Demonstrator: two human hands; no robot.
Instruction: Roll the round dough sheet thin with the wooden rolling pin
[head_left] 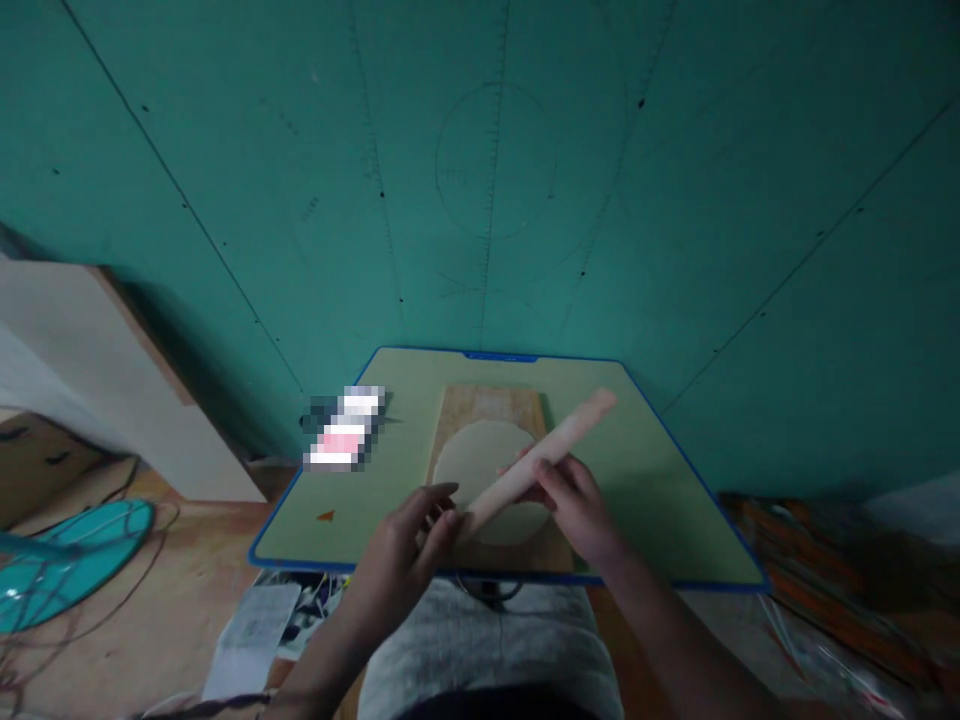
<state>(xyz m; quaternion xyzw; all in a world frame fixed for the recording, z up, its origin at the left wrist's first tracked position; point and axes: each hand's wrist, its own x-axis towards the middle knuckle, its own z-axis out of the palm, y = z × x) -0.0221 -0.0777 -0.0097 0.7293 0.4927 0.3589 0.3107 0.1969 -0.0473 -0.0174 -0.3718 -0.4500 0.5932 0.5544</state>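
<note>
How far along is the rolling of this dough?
The dough already lies as a flat round disc on the board. In hand: both hands, left and right, hold the rolling pin slanted over it. Whether it needs more rolling, I cannot tell; lifting it off the board seems left.

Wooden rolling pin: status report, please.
Both hands, left and right, grip pale wooden rolling pin. Pin over flat round dough. Nothing obstructing.

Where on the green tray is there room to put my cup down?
The green tray is bare right of the wooden board, and at its front left corner. The middle is crowded: dough, rolling pin, left hand, right hand.
</note>
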